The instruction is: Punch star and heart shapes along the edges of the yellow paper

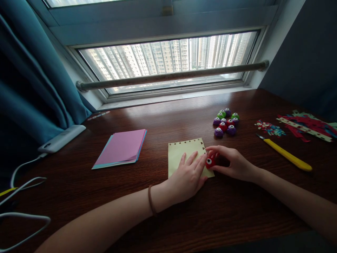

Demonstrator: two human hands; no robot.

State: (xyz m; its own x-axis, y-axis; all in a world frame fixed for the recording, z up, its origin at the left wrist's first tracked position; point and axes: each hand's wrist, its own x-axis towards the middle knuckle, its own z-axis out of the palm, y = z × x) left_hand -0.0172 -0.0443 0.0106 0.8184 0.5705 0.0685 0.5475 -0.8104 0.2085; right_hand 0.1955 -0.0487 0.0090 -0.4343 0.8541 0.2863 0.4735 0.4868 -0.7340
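Observation:
A pale yellow sheet of paper (175, 154) lies on the wooden table, with small shapes punched along its top edge and the upper part of its right edge. My left hand (188, 175) rests flat on the sheet, fingers stretched out. At the sheet's right edge, my right hand (228, 163) grips a red craft punch (210, 162) with a white top bearing a dark heart. The fingers of my left hand come close to the punch; whether they touch it I cannot tell.
Several purple, green and red punches (223, 125) stand behind my right hand. To the right lie a yellow craft knife (288, 154), a heap of confetti (271, 128) and punched paper strips (310, 125). Coloured paper (121, 146) is stacked on the left, near a white power strip (61, 138).

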